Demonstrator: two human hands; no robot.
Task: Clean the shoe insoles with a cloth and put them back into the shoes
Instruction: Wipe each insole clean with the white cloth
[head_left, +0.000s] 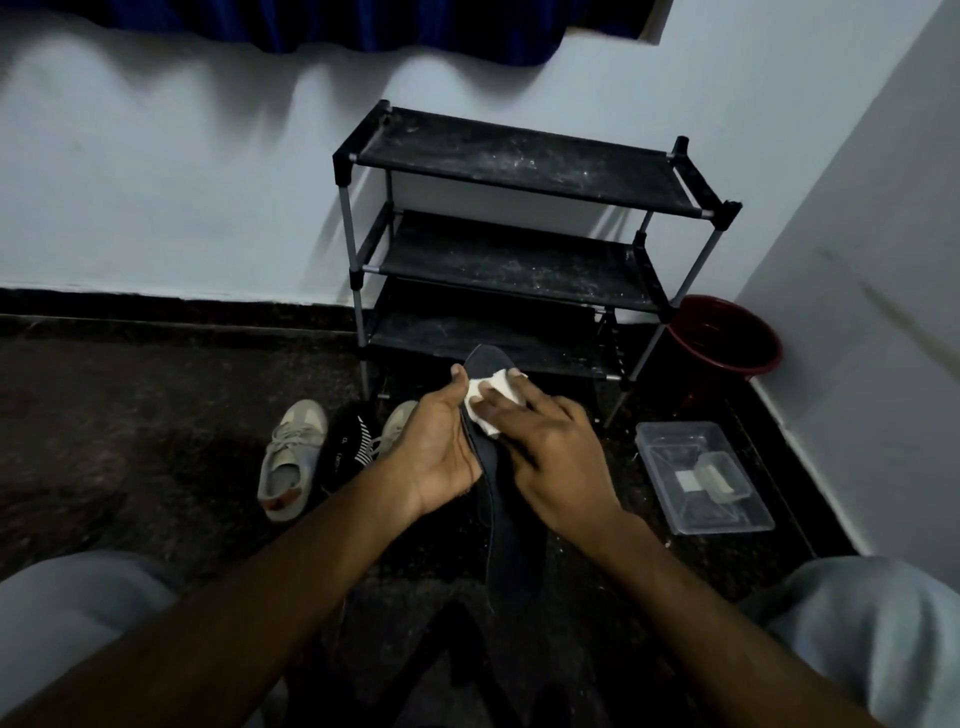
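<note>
Head view. We look down on a dark shoe insole (511, 545) held lengthwise between the two hands, its toe end pointing far toward the black shoe rack (519, 171) and its heel end near, between the knees. The left hand (441, 452) grips the insole along its left edge, thumb up by the toe end (its fingers are hidden behind the insole). The right hand (550, 457) holds a white cloth (493, 402) pressed to the upper face near the toe, one digit lying across the cloth.

We judge the insole light, thin and flexible: it will likely bend under rubbing, so it is best supported from beneath at mid-length, directly behind the spot being wiped, as the left hand does here. The cloth looks soft and bunched small, and so is easily kept under the fingers.

On the dark floor to the left lies a beige sneaker (291, 462); a second sneaker (397, 421) shows partly behind the left hand, with a dark striped item (348, 447) between them (we cannot tell what it is). To the right stand a clear plastic container (701, 478) and, farther off by the wall, a red bucket (727, 338).
</note>
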